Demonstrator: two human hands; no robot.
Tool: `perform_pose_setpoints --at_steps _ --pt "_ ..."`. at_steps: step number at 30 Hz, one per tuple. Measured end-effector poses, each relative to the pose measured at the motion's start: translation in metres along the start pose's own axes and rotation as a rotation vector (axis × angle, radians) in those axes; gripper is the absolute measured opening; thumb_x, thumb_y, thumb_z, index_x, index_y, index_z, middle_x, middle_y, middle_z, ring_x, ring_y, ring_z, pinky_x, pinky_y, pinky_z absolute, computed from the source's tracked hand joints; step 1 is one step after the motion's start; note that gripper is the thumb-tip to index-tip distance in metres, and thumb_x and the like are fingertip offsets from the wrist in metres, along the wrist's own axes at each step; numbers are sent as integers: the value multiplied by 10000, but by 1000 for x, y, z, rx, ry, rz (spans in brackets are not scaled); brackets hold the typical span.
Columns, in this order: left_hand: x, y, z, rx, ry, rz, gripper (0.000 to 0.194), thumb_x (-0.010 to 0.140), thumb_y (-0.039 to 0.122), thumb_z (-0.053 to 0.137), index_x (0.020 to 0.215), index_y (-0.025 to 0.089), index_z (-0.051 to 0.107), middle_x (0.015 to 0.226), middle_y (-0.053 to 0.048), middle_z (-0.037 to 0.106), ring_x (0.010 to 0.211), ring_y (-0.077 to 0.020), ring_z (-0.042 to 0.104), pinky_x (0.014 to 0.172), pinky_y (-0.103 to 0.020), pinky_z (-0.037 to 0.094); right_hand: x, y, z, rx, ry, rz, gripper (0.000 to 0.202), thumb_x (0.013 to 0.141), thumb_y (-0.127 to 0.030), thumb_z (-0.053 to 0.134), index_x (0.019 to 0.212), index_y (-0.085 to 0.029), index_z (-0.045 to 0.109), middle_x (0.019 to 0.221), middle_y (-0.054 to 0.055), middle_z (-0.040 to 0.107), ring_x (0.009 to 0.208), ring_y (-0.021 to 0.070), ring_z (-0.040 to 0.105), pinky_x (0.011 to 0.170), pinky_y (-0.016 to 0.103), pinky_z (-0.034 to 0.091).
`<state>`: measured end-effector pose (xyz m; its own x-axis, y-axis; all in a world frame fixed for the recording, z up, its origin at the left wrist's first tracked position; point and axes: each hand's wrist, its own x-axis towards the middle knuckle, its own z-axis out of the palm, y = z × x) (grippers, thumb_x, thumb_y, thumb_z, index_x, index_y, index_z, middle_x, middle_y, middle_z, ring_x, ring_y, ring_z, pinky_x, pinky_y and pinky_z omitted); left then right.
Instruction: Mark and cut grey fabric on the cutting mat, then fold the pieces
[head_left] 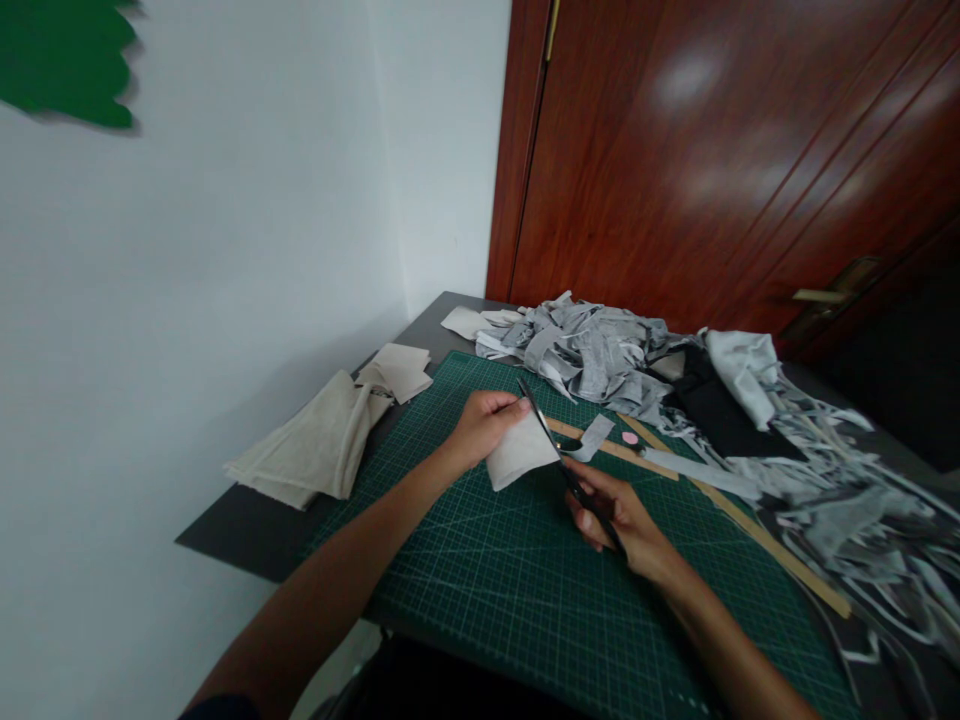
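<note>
My left hand (484,425) pinches the upper edge of a small cream fabric piece (523,452), held above the green cutting mat (465,570). In my right hand (611,510) is a pair of black-handled scissors (581,495), fingers wrapped round the handles. Their blades point up and away, lying along the right edge of the fabric, close to my left fingertips. Whether the blades are parted cannot be made out. A short grey fabric strip (596,438) lies on the mat just beyond the scissors.
Folded cream cloth (307,440) and smaller cream pieces (401,370) lie at the table's left. Grey fabric scraps (592,350) heap along the back and right, with black cloth (724,405) among them. A wooden ruler (772,550) rests on the mat's right side. A white wall and wooden door stand behind.
</note>
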<state>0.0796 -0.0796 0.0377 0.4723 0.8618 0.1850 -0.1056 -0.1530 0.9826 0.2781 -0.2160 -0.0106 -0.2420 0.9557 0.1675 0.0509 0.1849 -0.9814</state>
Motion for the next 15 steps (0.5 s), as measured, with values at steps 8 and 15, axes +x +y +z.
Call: perform_pose_setpoints --at_steps 8,15 --pt "1 -2 0 -1 10 5 479 746 600 714 645 137 640 544 35 513 476 -75 386 473 -224 255 0 -6 3 24 20 6 807 817 -592 735 1480 -196 502 669 -58 430 478 73 318 413 203 282" --pt "0 -3 0 -2 6 -2 473 745 593 717 665 133 647 556 28 528 480 -76 403 468 -218 261 -1 -4 1 -4 13 -3 784 837 -575 724 1485 -199 493 684 -56 416 498 72 307 427 199 283"
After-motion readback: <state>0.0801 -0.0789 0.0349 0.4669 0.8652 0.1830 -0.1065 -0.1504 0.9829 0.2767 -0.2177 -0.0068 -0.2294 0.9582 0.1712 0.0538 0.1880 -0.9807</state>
